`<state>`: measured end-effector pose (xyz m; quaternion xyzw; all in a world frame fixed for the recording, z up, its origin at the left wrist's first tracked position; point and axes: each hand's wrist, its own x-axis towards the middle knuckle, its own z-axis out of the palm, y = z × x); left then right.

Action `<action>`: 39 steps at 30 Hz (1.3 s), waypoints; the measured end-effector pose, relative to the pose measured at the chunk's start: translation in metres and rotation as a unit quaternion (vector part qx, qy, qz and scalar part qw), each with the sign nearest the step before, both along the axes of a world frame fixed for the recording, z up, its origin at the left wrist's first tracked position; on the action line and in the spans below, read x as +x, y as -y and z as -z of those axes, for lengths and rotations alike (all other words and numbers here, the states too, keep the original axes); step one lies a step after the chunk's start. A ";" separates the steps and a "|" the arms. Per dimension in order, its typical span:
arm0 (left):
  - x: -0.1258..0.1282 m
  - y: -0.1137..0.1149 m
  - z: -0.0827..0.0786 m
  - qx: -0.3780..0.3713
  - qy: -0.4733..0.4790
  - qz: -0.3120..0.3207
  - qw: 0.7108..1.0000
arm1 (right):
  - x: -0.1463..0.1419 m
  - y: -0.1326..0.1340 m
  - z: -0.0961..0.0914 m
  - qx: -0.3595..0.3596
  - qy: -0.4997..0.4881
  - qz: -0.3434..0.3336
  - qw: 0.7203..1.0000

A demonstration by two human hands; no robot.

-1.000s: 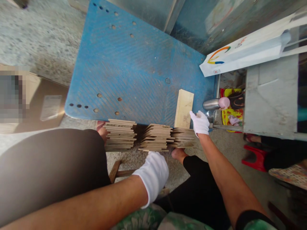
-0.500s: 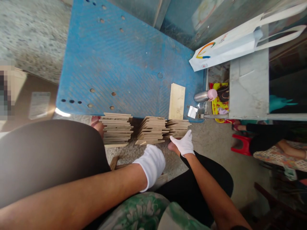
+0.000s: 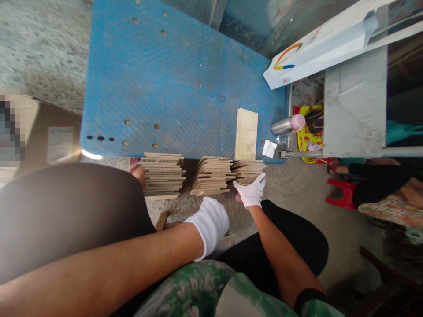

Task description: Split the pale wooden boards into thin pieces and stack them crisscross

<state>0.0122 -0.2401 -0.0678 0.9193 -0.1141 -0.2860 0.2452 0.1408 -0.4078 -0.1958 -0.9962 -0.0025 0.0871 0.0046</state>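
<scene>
Three stacks of thin wooden boards stand along the near edge of the blue plastic platform: a left stack (image 3: 163,175), a middle stack (image 3: 213,175) and a right stack (image 3: 248,171). My right hand (image 3: 250,192), in a white glove, is at the near end of the right stack with thumb and fingers spread apart. Whether it touches those boards is hard to tell. In front of the middle stack hangs my left hand (image 3: 211,226), also gloved in white, bent downward at the wrist. Its fingers are hidden from view. A pale board (image 3: 246,134) lies flat beyond the right stack.
The blue platform (image 3: 172,83) carries a steel flask (image 3: 280,126) with a pink lid and a white paper piece (image 3: 269,149). A white bag (image 3: 317,48) leans at the back right. A cardboard box (image 3: 61,127) stands left. Another person's legs and a red stool (image 3: 340,193) are right.
My right hand has moved slightly up toward the right stack. My left hand stays almost in place. The view has shifted a little.
</scene>
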 end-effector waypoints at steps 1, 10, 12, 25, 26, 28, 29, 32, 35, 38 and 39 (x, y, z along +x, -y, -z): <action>0.001 0.000 0.001 0.003 -0.005 0.003 1.000 | 0.000 0.000 0.000 0.001 0.001 0.004 1.000; 0.011 -0.008 -0.008 0.017 -0.031 0.019 0.999 | 0.000 0.000 -0.002 0.005 -0.004 0.037 0.999; 0.011 -0.012 -0.013 0.022 -0.026 0.021 0.999 | 0.000 0.000 -0.003 0.006 -0.006 0.039 0.999; 0.023 -0.035 -0.043 0.006 -0.018 0.028 0.999 | 0.004 -0.023 -0.067 0.002 -0.002 0.066 0.998; 0.025 -0.037 -0.046 0.003 -0.015 0.022 1.000 | 0.004 -0.025 -0.075 -0.001 0.004 0.071 0.998; 0.029 -0.042 -0.052 -0.008 -0.005 0.005 1.000 | 0.005 -0.029 -0.092 -0.009 0.028 0.076 0.997; 0.031 -0.044 -0.055 -0.012 0.001 -0.009 1.000 | 0.005 -0.031 -0.102 -0.010 0.044 0.078 0.996; 0.036 -0.046 -0.057 -0.029 0.020 -0.047 0.998 | 0.003 -0.036 -0.134 0.000 0.093 0.082 0.992; 0.038 -0.045 -0.051 -0.048 0.052 -0.075 0.995 | 0.000 -0.040 -0.170 0.034 0.129 0.075 0.988; 0.040 -0.043 -0.042 -0.069 0.089 -0.089 0.990 | -0.003 -0.039 -0.200 0.075 0.144 0.015 0.987; 0.040 -0.042 -0.040 -0.075 0.102 -0.091 0.988 | -0.004 -0.037 -0.208 0.088 0.144 -0.009 0.986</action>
